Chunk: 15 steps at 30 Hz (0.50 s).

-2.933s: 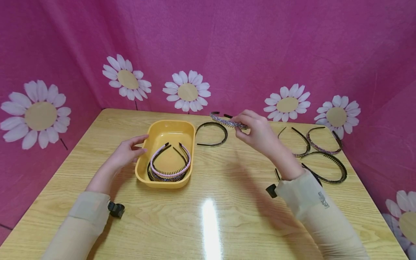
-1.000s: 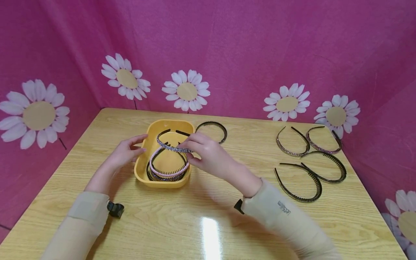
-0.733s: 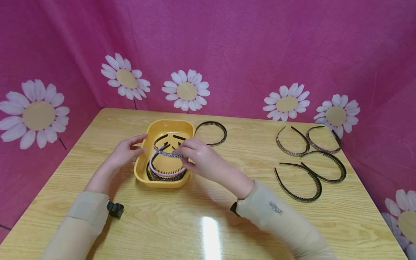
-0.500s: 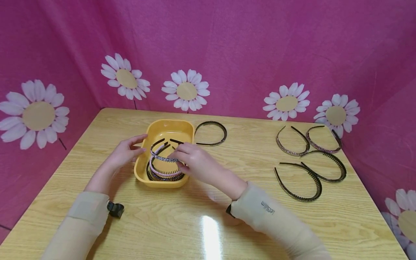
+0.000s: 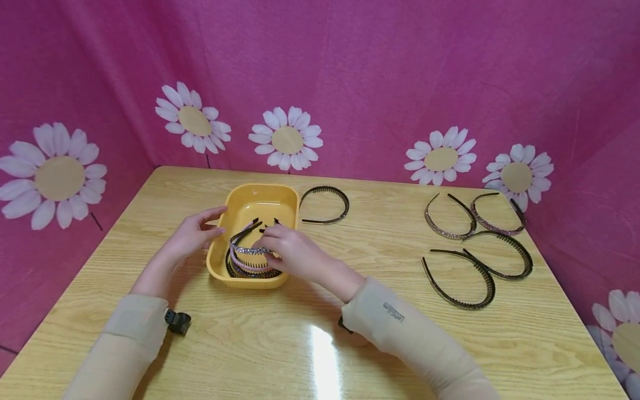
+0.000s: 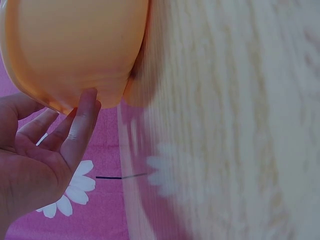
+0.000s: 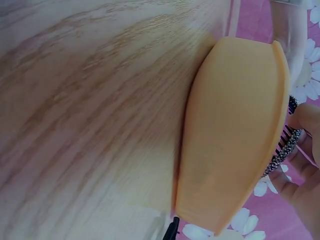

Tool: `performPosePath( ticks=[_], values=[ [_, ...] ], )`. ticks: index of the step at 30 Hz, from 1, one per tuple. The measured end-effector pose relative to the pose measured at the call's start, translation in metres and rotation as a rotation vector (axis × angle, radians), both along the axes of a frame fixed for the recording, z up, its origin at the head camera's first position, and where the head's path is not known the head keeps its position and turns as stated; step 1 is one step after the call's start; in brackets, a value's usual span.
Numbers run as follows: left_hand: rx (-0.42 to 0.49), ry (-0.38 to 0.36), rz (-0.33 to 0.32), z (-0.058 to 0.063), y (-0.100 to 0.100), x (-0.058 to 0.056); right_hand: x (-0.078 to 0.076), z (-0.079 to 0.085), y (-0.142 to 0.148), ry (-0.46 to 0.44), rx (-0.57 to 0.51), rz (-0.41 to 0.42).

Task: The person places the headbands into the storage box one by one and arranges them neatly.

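Note:
My right hand [image 5: 287, 253] pinches a silver glittery headband [image 5: 247, 250] over the near half of a yellow plastic tub [image 5: 215, 266]. In the right wrist view, this headband [image 7: 286, 150] with its black comb teeth shows beyond the tub's rim, between thumb and fingers. Below it in the tub lie a pink headband [image 5: 245, 267] and several dark toothed ones, partly hidden by the hand. My left hand [image 5: 192, 236] rests its fingertips at the tub's left rim, fingers mostly straight. The left wrist view shows those fingers against the tub's outer wall [image 6: 75, 45].
A black toothed headband [image 5: 345, 205] lies just right of the tub. Farther right lie several more: two pinkish glittery ones [image 5: 445, 235] [image 5: 500, 231] and black ones [image 5: 492, 289] [image 5: 527, 261]. A pink daisy-print curtain [image 5: 350, 83] stands behind the wooden table [image 5: 250, 344].
My right hand has carried the silver headband from the table's back middle leftward over the tub, then lowered it toward the headbands inside. My left hand has stayed at the rim.

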<state>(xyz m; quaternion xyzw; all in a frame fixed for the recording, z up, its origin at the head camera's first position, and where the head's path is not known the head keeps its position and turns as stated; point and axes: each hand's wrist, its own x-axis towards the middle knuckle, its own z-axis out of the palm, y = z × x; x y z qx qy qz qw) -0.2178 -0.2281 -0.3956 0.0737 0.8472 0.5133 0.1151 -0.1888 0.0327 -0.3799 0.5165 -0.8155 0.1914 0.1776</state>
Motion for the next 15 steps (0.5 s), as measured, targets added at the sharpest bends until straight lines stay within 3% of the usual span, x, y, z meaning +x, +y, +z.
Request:
performPosePath(
  ticks=[7, 15],
  values=[
    [0.001, -0.003, -0.001, 0.0002, 0.0003, -0.0005, -0.0038, -0.0045, -0.0012, -0.097, 0.073, -0.029],
    [-0.005, 0.014, -0.002, 0.0003, 0.0005, 0.0004, -0.0072, -0.0067, -0.0026, -0.242, 0.128, -0.007]
  ],
)
